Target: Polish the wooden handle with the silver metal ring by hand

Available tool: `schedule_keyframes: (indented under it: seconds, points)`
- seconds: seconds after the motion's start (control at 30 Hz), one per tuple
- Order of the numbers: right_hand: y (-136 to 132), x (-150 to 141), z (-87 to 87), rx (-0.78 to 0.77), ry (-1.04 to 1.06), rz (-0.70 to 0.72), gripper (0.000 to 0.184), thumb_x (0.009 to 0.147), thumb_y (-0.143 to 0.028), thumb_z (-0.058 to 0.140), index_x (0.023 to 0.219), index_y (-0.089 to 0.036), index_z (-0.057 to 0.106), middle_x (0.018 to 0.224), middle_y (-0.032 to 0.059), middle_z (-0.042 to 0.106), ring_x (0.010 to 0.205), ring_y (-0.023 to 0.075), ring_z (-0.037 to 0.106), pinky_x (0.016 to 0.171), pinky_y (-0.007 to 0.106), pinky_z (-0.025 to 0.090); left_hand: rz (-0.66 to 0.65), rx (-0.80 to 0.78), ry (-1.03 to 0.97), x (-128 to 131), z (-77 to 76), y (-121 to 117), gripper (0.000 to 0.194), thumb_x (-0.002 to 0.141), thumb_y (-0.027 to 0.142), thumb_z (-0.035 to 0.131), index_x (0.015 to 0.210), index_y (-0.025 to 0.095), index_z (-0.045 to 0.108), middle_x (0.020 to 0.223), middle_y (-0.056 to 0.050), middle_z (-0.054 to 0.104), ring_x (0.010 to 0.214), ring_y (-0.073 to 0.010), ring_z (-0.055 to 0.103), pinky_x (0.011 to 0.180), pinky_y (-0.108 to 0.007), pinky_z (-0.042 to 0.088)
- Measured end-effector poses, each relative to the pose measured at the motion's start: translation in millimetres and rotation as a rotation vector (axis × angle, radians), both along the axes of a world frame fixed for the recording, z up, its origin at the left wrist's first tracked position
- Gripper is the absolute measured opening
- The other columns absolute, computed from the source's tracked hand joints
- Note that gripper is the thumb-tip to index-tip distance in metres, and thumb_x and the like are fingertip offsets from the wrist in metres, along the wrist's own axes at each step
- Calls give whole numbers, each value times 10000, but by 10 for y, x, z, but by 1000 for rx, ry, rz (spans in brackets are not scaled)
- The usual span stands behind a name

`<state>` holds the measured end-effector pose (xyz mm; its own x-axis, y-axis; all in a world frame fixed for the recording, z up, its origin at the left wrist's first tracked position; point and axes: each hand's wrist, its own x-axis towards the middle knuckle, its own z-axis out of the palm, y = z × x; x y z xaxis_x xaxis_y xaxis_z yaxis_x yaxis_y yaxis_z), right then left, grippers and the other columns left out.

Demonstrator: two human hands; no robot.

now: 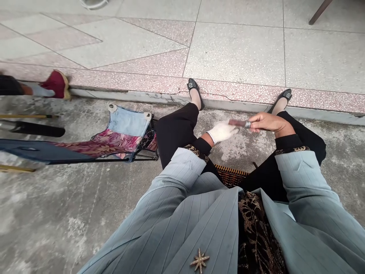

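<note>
My left hand (224,131) wears a whitish knit glove and is held low between my knees. Its fingers look pressed together, though blur hides whether anything is in them. My bare right hand (265,122) is closed on a short reddish-brown tool (237,123) with a silvery, wire-like band by my fingers. The tool points left, and its far end overlaps the top of the glove; whether they touch I cannot tell. Below my hands, a woven basket-like piece (232,175) in black and tan shows between my thighs.
To the left stands a low folding seat (114,142) with floral and denim cloth. Another person's red shoe (58,84) rests by the step edge (159,98). Blurred poles and a dark bar (40,128) lie nearby. A brown furniture leg (319,12) stands on the tiles, upper right.
</note>
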<state>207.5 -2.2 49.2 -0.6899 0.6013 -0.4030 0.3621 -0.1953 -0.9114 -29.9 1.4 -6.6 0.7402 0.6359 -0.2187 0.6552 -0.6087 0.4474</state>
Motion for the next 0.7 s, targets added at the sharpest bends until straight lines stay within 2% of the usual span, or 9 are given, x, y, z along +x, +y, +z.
schedule_keyframes:
  seconds: [0.07,0.13,0.23,0.3,0.4,0.47,0.5,0.6,0.7]
  points:
    - [13,30,-35,58,25,-245,406,804,-560,681,737,-161,646,665,-3,568,567,90,443,553,246,356,-29,-32,15,38,-27,-15,399,1001,382,320,1152,201,642,1065,-76,704,943,-211,644,820,-299,457]
    - [42,19,-140,74,-55,-381,423,798,-571,675,691,-167,610,635,0,548,551,97,440,525,248,343,-53,-67,53,65,-57,-39,397,999,389,326,1158,200,637,1024,-76,713,899,-207,653,800,-299,459]
    - [102,-34,-298,129,-323,-443,375,806,-537,670,754,-165,654,661,28,593,567,128,490,544,269,383,-27,-84,54,69,-82,-88,371,991,396,368,1141,183,633,1000,-96,715,918,-209,656,822,-307,454]
    - [133,-75,-349,221,-563,-415,333,845,-492,638,830,-164,694,731,62,649,628,166,549,599,296,412,-7,-80,37,55,-83,-128,362,1001,385,364,1136,175,626,1017,-105,709,977,-208,648,855,-314,444]
    - [137,-137,-371,323,-891,-222,308,879,-462,600,839,-180,716,836,113,690,734,227,603,647,331,407,24,-73,21,37,-78,-178,354,1019,354,335,1104,154,615,1013,-103,700,1024,-205,632,883,-324,429]
    - [111,-175,-383,259,-988,-3,290,870,-443,619,791,-181,714,831,127,688,714,229,595,640,339,400,40,-75,10,32,-74,-186,350,1024,351,331,1068,141,608,976,-94,697,1012,-203,629,888,-327,427]
    - [94,-191,-390,183,-969,114,280,858,-434,638,769,-179,709,801,122,681,676,213,579,631,335,398,43,-78,4,30,-71,-179,352,1026,356,330,1053,137,604,953,-89,696,997,-201,629,888,-328,428]
    - [46,-213,-371,-72,-669,403,326,810,-477,691,713,-166,675,654,55,610,560,144,489,597,300,393,39,-85,-33,18,-51,-123,374,1032,383,314,1023,137,596,885,-68,688,945,-188,629,894,-322,436]
    - [20,-175,-233,-147,-286,491,428,785,-578,685,726,-155,658,620,2,561,550,110,460,582,263,382,38,-61,-105,-3,-21,-58,380,1032,394,313,1019,147,602,885,-52,688,911,-172,630,890,-301,447]
